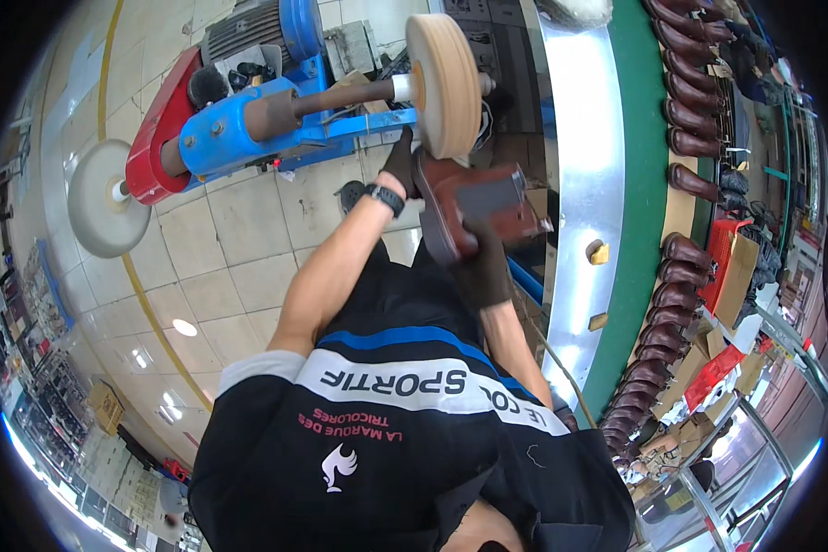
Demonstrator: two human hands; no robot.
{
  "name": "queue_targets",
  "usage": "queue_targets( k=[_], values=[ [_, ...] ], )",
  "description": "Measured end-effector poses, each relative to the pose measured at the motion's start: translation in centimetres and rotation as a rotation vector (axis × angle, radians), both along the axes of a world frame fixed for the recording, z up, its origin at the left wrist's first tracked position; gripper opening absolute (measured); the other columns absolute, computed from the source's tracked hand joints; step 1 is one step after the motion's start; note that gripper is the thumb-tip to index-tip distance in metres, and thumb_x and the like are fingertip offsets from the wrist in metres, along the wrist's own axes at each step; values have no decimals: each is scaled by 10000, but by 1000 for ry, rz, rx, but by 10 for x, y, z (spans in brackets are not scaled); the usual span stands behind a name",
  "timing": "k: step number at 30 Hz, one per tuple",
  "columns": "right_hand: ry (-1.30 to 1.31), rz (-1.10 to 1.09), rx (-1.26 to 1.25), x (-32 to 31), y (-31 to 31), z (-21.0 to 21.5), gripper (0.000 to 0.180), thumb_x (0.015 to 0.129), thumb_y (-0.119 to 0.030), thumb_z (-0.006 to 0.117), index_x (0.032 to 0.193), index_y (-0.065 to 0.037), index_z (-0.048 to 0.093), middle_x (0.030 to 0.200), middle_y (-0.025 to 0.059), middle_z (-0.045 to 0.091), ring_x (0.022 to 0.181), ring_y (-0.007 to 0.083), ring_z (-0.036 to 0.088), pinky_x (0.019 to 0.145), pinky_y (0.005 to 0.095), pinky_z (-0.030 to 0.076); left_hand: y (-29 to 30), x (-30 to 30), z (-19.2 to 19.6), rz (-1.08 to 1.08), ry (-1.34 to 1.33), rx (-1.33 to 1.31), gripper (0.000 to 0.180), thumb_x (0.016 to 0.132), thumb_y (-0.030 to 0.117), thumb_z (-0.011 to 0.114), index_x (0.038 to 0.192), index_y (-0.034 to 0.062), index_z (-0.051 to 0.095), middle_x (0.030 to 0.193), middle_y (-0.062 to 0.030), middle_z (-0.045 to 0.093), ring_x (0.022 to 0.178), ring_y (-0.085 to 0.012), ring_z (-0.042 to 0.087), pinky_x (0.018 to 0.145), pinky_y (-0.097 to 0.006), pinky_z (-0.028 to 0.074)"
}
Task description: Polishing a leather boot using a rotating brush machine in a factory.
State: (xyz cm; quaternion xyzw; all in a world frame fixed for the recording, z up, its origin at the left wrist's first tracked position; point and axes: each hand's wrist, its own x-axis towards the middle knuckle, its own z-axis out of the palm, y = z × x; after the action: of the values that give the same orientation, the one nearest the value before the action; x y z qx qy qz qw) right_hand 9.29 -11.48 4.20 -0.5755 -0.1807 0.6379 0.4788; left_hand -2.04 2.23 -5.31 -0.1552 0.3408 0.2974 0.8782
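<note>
I hold a reddish-brown leather boot (pixel 477 199) in both gloved hands, up against the lower edge of a tan buffing wheel (pixel 443 81). My left hand (pixel 401 164), in a black glove with a dark watch at the wrist, grips the boot's end nearest the wheel. In the same kind of glove, my right hand (pixel 486 269) clasps the boot's near side from below. The wheel sits on the shaft of a blue and red polishing machine (pixel 248 124).
A white buffing disc (pixel 109 198) is on the machine's other end at the left, over a tiled floor (pixel 239 239). To the right run a shiny metal bench (pixel 580 175) and a green belt (pixel 642 184), with rows of brown boots (pixel 688 101) beyond.
</note>
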Motion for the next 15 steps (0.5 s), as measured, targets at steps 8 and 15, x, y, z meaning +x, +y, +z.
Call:
queue_targets(
  k=[8, 15],
  values=[
    [-244, 316, -357, 20, -12, 93, 336, 721, -131, 613, 1030, -16, 547, 1048, 91, 551, 992, 208, 520, 865, 313, 396, -36, -20, 53, 89, -251, 59, 691, 848, 595, 352, 1242, 31, 404, 1219, -166, 481, 1120, -284, 462, 993, -405, 327],
    [-1041, 951, 129, 14, 44, 105, 652, 652, -273, 660, 1244, -106, 442, 996, 235, 551, 857, 398, 532, 751, 427, 424, -41, -13, 21, 46, -288, 132, 512, 914, 433, 294, 1233, 46, 403, 1186, -145, 497, 1126, -274, 460, 989, -413, 345]
  ],
)
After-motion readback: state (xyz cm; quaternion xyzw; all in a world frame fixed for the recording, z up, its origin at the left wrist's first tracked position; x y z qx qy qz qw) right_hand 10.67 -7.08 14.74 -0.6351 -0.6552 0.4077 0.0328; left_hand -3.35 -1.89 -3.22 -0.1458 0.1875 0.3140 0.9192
